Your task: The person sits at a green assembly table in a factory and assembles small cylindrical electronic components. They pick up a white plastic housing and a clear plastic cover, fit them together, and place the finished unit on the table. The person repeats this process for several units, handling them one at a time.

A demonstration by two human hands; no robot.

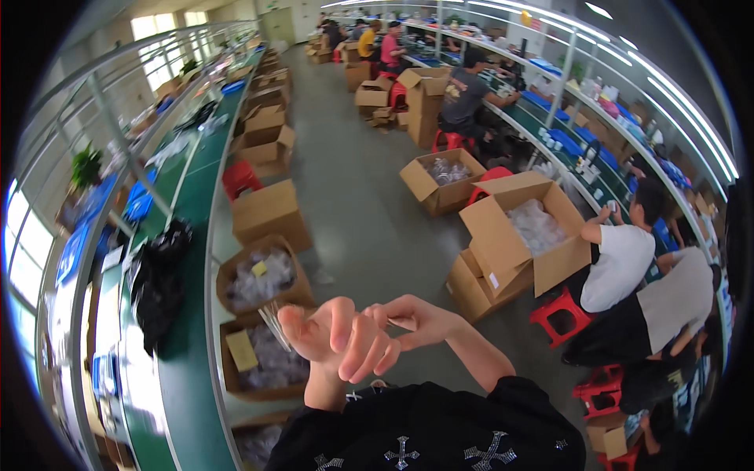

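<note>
My left hand is raised in front of my chest, palm toward me, its fingers curled. A bundle of thin pale strips sticks out beside its thumb and seems to be held in that hand; their kind is too blurred to tell. My right hand comes in from the right, with thumb and fingertips pinched together against the left fingers. Whatever lies between those fingertips is too small or hidden to make out. Below and left of my hands stands an open carton of clear plastic-wrapped pieces with a yellow paper on top.
A long green workbench runs along my left, carrying a black plastic bag. Cartons line its edge. At right, an open carton of clear bags stands near red stools and seated people at another bench. A grey floor aisle lies between.
</note>
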